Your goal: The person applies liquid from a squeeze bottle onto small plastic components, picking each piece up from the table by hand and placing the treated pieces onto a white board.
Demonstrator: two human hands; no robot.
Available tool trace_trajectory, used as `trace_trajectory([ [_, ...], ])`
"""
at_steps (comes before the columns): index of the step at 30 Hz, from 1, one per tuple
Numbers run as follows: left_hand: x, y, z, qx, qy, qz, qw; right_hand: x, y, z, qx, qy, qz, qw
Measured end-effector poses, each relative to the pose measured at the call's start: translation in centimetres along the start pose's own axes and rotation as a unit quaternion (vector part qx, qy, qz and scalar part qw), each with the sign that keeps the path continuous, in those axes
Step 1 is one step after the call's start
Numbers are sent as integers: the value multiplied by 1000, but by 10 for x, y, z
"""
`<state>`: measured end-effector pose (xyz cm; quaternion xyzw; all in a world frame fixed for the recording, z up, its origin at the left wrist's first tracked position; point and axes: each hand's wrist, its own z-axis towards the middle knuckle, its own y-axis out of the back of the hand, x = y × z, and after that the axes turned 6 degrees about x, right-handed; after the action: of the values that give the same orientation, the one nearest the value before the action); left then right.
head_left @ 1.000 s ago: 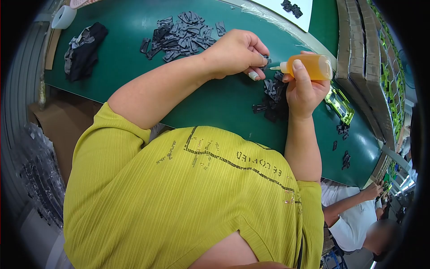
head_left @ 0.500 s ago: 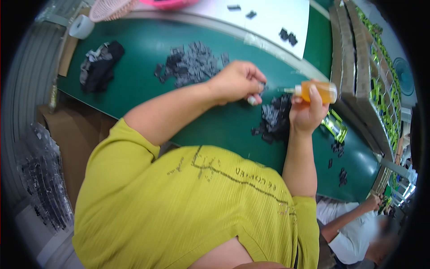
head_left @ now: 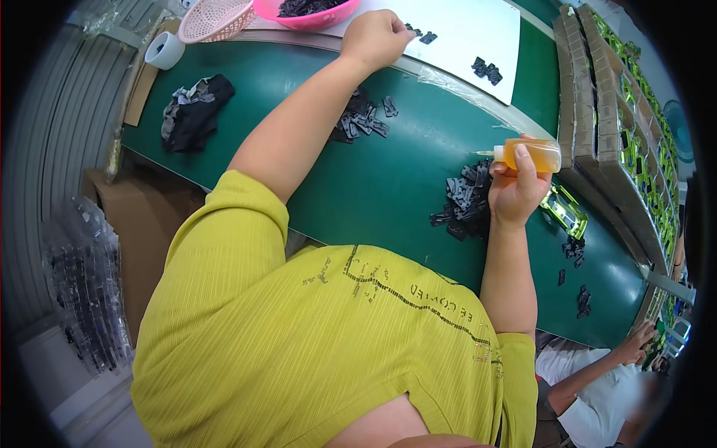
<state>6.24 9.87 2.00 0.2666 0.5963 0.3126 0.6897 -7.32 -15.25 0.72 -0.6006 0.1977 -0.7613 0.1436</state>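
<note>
My left hand [head_left: 373, 39] is reached out over the white board [head_left: 467, 41], its fingers pinched together. At the fingertips is a small black plastic part [head_left: 412, 30], close beside another black part [head_left: 428, 38] lying on the board. In my right hand [head_left: 515, 193] is a squeeze bottle [head_left: 534, 155] of orange liquid, held sideways with its thin needle tip pointing left. Below that tip lies a pile of black plastic parts [head_left: 464, 198] on the green table [head_left: 373, 194]. A second pile [head_left: 362, 119] is partly hidden behind my left forearm.
A pink bowl [head_left: 317, 16] of black parts and a pale pink basket [head_left: 216, 21] stand at the back left. Nearby are a dark cloth [head_left: 198, 112] and a white roll [head_left: 164, 51]. Cardboard trays [head_left: 597, 112] of green parts line the right. Another person [head_left: 590, 381] sits lower right.
My left hand has moved from in front of the needle tip up and away to the white board, with the small part. My right hand still holds the bottle in about the same place.
</note>
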Motion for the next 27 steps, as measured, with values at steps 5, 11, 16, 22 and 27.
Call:
trace_trajectory([
  [5,-18,29,-61,226,1,136,964,-2,-3,0,6,-12,-7,1000],
  [11,-12,19,-74,240,-7,16,971,-3,-5,-2,12,-14,-9,1000],
  [16,-44,3,-94,282,12,-398,873,3,-3,2,-17,-29,22,999],
  [22,-41,-41,-116,299,119,-512,797,2,5,7,-29,-23,25,999],
  [27,-45,-47,-119,285,108,-503,809,-3,-1,3,4,25,-38,999],
])
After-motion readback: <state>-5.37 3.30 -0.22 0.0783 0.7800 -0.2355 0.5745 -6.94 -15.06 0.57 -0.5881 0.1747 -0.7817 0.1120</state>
